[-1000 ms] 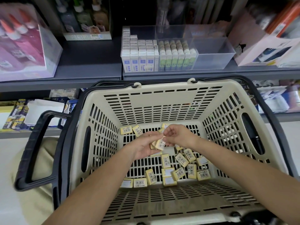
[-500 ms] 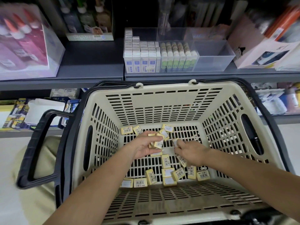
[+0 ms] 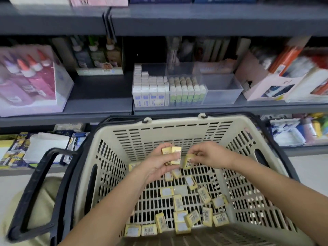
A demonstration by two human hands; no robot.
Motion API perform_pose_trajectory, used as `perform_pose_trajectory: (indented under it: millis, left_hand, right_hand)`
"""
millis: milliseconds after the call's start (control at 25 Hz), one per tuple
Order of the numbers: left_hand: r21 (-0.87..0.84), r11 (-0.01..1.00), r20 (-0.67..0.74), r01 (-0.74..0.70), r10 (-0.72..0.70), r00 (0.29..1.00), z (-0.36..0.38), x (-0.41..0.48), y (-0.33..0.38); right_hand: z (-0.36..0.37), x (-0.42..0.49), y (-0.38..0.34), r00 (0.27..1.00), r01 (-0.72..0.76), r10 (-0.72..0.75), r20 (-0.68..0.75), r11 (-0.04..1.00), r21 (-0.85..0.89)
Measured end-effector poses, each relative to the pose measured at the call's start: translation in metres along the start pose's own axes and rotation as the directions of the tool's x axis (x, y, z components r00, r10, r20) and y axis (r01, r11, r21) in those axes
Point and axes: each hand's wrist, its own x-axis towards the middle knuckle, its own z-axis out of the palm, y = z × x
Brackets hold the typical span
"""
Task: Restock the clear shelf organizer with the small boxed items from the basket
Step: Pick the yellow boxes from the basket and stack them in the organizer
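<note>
Yellow, barcode-labelled small cardboard boxes (image 3: 178, 202) lie scattered on the slatted floor of the beige plastic basket (image 3: 174, 126). Above them the left hand (image 3: 158, 167) holds a short stack of boxes (image 3: 175, 153), its grip curled round them. The right hand (image 3: 211, 155) pinches one more box (image 3: 188, 161) just beside that stack, long axis roughly upright. Straight ahead and higher, on the grey shelf (image 3: 99, 96), stands the clear plastic organizer (image 3: 221, 89) — its right compartment looks empty, and the right hand seems the nearer to it.
</note>
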Motion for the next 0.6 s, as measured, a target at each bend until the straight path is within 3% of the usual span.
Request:
perform_pose_trajectory:
  millis: [120,280,360,480,520,600]
  left_hand:
    - [0.056,0.993,0.062,-0.108,0.104,0.993,0.021,-0.007,0.020]
    - [0.113,0.955,0.187,-0.273,0.250,0.950,0.051,-0.012,0.058]
    - [0.143,0.919,0.197,-0.367,0.337,0.921,0.063,-0.008,0.079]
    - [0.318,0.812,0.082,-0.489,0.490,0.868,0.070,0.013,0.103]
    - [0.376,0.775,0.047,-0.509,0.532,0.845,0.071,0.021,0.108]
    - [0.424,0.730,0.017,-0.537,0.586,0.810,0.070,0.034,0.111]
  right_hand:
    - [-0.051,-0.012,-0.010,0.986,0.024,-0.005,-0.169,0.994,0.111]
    - [-0.123,-0.016,-0.013,0.912,0.099,0.001,-0.409,0.970,0.224]
    - [-0.153,-0.009,-0.009,0.844,0.104,-0.011,-0.536,0.984,0.144]
    - [-0.182,0.011,0.004,0.747,-0.071,0.016,-0.664,0.996,-0.055]
    - [-0.187,0.019,0.009,0.751,-0.144,0.030,-0.660,0.982,-0.119]
    - [-0.185,0.034,0.021,0.835,-0.211,0.061,-0.547,0.954,-0.215]
